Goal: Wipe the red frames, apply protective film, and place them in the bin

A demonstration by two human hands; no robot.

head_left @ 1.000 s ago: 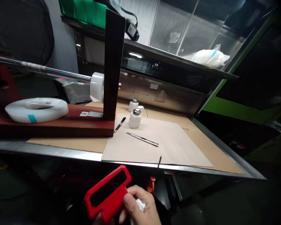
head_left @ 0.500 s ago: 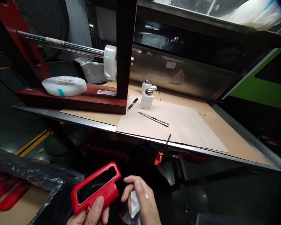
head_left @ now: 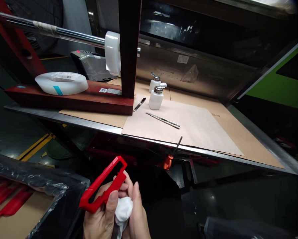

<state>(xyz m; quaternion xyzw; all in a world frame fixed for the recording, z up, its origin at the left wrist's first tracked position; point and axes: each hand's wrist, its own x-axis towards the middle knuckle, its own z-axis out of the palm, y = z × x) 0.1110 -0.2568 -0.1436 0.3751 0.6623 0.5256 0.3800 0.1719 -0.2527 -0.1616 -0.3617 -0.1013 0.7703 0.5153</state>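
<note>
- Head view: left hand [head_left: 99, 220] grips the red plastic frame-shaped part [head_left: 102, 189], long axis tilted up to the right, below the bench [head_left: 213, 156] edge.
- Right hand [head_left: 136, 219] presses a crumpled white cloth [head_left: 122, 209] against it.

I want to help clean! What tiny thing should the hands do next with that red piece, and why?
Probably rub the white cloth along the red frame. The left hand holds the frame tilted up, and the right hand presses the cloth right beside its lower edge.
</note>
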